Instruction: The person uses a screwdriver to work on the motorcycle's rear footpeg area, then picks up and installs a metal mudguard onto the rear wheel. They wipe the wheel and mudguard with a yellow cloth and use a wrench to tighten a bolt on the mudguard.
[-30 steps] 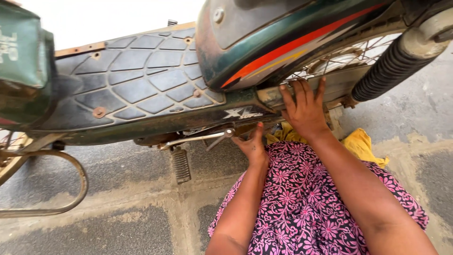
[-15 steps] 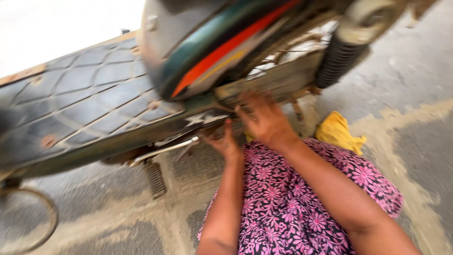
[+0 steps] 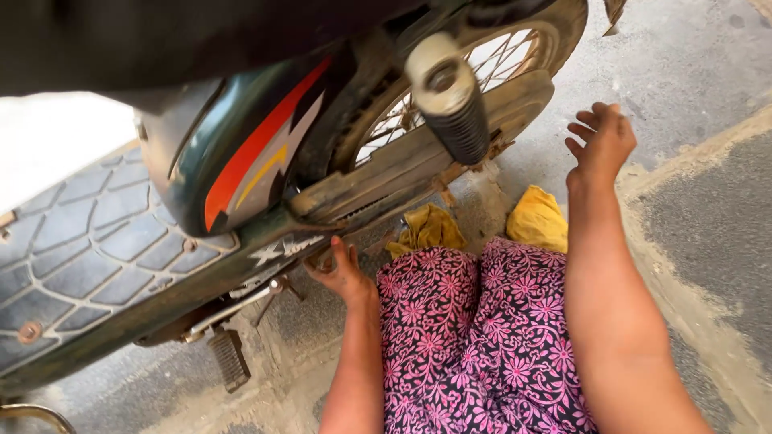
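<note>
Right hand (image 3: 601, 143) has lifted off the chain cover (image 3: 418, 173), fingers apart, empty. Left hand (image 3: 342, 272) touches the motorcycle frame (image 3: 277, 245) underside, grip unclear. Steady the frame before reaching again.

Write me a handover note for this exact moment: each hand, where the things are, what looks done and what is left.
Left hand: under the dark green motorcycle with the red and yellow stripe, fingers on the frame near the chain guard; whether it grips anything is hidden.
Right hand: open, empty, raised in the air beside the spoked rear wheel.
Things: yellow cloth on the concrete ground behind the pink floral fabric; ribbed footpeg hangs below the frame.
Done: nothing visibly finished.
Left: the left hand's work under the frame; no tool in view.
</note>
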